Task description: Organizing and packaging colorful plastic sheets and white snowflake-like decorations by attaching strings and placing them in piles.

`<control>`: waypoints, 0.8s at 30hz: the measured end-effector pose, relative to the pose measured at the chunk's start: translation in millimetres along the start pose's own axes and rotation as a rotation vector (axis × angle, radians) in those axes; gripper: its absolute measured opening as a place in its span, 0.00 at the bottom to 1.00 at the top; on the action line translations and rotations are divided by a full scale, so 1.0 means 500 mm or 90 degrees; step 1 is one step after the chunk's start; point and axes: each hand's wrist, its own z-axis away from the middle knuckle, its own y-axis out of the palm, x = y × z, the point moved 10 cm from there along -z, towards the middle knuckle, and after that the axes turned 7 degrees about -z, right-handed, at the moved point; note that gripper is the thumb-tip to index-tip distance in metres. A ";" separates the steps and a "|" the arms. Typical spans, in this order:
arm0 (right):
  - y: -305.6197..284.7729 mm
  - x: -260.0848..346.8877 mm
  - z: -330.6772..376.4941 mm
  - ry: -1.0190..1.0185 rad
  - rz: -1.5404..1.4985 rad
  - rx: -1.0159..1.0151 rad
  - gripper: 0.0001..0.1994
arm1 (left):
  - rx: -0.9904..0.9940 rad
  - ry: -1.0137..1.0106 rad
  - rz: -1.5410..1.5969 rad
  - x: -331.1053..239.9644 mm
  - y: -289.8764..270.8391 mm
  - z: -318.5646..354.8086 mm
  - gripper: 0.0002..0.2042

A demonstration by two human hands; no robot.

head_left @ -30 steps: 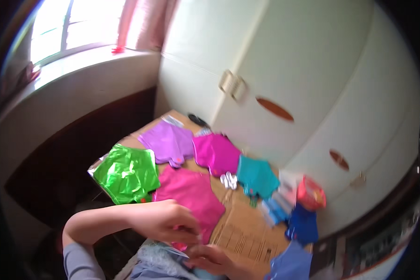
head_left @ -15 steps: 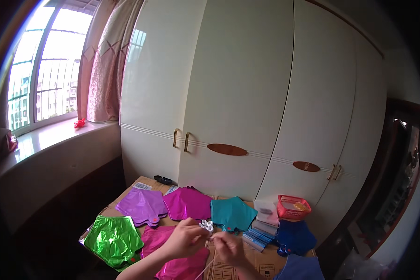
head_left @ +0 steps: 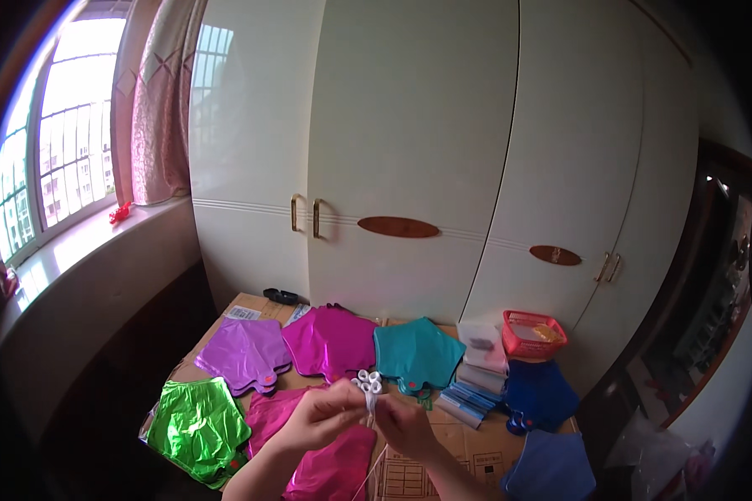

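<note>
A small bundle of white pieces with round, ring-like ends (head_left: 368,383) stands up between my two hands, over the cardboard. My left hand (head_left: 329,415) is closed, pinching the bundle's stem from the left. Close against it, my right hand (head_left: 404,426) is also closed, its fingers at the stem just below the rings. A thin white string (head_left: 371,474) hangs down below the hands. Just under my left hand lies a flat magenta-pink foil balloon (head_left: 330,468). Beyond the hands is a teal foil balloon (head_left: 418,351). The fingers hide the lower bundle.
Flat foil balloons in green (head_left: 199,427), purple (head_left: 244,351), magenta (head_left: 330,342), dark blue (head_left: 543,391) and dull blue (head_left: 550,469) lie around the cardboard (head_left: 430,474). Blue-and-grey packets (head_left: 468,404) and a red basket (head_left: 533,336) are at right. A white wardrobe (head_left: 414,125) stands behind.
My view has tilted down and the table sits higher in it. My right hand has closed in beside my left, and the white bundle now stands more upright with its stem showing.
</note>
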 end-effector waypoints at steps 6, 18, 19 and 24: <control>-0.002 0.022 -0.002 0.007 -0.186 0.124 0.07 | 0.131 0.034 -0.356 0.070 -0.008 0.015 0.07; -0.035 -0.034 -0.027 0.072 -0.088 -0.013 0.05 | 0.147 0.011 -0.354 0.037 0.007 -0.047 0.07; -0.047 -0.054 -0.025 0.133 -0.092 -0.031 0.04 | 0.201 -0.016 -0.281 0.042 0.018 -0.048 0.07; -0.012 0.029 -0.026 -0.088 -0.071 0.027 0.03 | -0.005 -0.029 -0.263 0.069 -0.029 -0.057 0.08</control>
